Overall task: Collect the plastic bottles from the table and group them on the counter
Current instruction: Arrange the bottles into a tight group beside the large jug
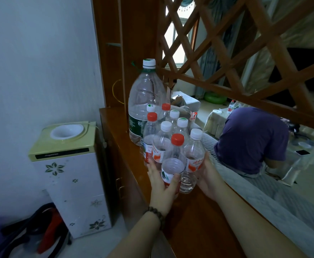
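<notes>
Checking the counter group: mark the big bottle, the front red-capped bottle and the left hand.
big bottle (146, 94), head view, clear upper body.
front red-capped bottle (177, 139), head view, its cap.
left hand (161, 187), head view, back of hand.

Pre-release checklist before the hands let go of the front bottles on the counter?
1. Left hand has a grip on the front red-capped bottle: ok.
2. Right hand supports the white-capped bottle; fingers hidden behind it: cannot tell how firm.
3. Both bottles' bases flat on the counter: cannot tell, the left hand covers one.
4. Caps on all bottles in the group: ok.
5. Group sits close by the big jug: ok.
6. Bottles left on the far table: not ok, a few remain.
</notes>
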`<state>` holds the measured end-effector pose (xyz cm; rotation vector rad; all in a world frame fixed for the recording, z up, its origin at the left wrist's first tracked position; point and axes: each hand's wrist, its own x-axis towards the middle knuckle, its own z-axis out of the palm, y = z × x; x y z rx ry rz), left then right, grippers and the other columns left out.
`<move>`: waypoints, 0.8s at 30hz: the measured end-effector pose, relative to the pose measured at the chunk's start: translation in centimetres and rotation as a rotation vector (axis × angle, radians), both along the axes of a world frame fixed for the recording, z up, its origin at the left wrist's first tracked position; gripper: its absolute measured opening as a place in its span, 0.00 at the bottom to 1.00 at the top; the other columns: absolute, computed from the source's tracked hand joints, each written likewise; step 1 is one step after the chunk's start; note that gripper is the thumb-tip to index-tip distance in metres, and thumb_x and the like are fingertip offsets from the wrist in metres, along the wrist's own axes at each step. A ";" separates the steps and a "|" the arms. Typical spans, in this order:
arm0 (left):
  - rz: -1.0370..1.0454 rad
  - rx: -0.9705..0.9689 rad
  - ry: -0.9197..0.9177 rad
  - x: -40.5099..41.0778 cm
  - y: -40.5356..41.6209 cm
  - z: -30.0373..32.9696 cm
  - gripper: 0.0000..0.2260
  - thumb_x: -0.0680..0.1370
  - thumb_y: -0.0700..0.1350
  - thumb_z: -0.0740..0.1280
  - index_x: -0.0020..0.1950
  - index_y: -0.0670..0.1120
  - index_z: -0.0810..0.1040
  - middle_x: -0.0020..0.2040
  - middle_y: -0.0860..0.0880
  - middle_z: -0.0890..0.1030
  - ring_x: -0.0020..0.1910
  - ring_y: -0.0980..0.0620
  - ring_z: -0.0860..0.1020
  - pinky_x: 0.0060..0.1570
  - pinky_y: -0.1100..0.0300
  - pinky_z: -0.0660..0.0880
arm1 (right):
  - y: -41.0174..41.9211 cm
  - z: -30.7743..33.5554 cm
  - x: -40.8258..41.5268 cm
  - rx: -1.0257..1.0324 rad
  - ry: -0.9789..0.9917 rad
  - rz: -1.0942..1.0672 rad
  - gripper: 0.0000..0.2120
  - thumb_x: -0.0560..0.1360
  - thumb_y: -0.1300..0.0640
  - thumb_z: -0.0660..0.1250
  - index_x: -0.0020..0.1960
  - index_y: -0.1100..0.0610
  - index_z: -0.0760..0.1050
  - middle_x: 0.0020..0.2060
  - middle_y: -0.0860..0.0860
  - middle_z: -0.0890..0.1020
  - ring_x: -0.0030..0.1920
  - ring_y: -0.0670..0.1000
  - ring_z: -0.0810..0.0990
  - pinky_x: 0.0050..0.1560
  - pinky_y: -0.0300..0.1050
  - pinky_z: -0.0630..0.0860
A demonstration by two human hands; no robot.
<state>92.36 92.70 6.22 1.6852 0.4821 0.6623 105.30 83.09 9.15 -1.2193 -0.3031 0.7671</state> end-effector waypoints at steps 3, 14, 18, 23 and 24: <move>-0.001 -0.003 -0.001 0.3 -0.3 -0.1 0.50 0.65 0.77 0.60 0.76 0.61 0.36 0.78 0.58 0.40 0.77 0.54 0.42 0.75 0.42 0.51 | 0.0 0.2 0.3 0.021 -0.005 0.017 0.33 0.77 0.33 0.45 0.69 0.53 0.71 0.64 0.55 0.78 0.65 0.56 0.76 0.69 0.59 0.66; 0.103 -0.095 -0.064 0.2 1.6 -0.9 0.38 0.67 0.77 0.53 0.72 0.71 0.40 0.79 0.57 0.43 0.77 0.54 0.47 0.73 0.39 0.54 | -0.9 1.1 0.8 -0.063 -0.133 -0.056 0.28 0.75 0.31 0.45 0.64 0.43 0.71 0.69 0.53 0.73 0.68 0.55 0.71 0.71 0.58 0.64; 0.257 -0.186 -0.122 1.8 4.4 1.0 0.42 0.67 0.77 0.50 0.77 0.62 0.45 0.79 0.54 0.49 0.77 0.52 0.52 0.73 0.42 0.55 | -0.8 3.0 1.4 -0.130 -0.399 -0.140 0.38 0.69 0.28 0.61 0.74 0.44 0.59 0.73 0.49 0.66 0.70 0.52 0.68 0.70 0.56 0.65; 0.210 -0.219 -0.166 5.1 5.2 1.3 0.35 0.67 0.79 0.50 0.72 0.72 0.48 0.78 0.54 0.55 0.75 0.48 0.59 0.69 0.38 0.63 | -1.3 0.8 -2.6 -0.119 -0.719 -0.187 0.60 0.56 0.43 0.80 0.74 0.35 0.43 0.74 0.41 0.59 0.72 0.43 0.63 0.64 0.41 0.70; 0.208 -0.211 -0.175 5.5 5.1 1.2 0.32 0.68 0.78 0.49 0.71 0.73 0.50 0.78 0.54 0.56 0.75 0.48 0.59 0.69 0.38 0.63 | -1.0 0.3 -3.6 -0.107 -0.723 -0.216 0.61 0.56 0.49 0.82 0.73 0.33 0.42 0.74 0.40 0.57 0.73 0.44 0.61 0.63 0.40 0.71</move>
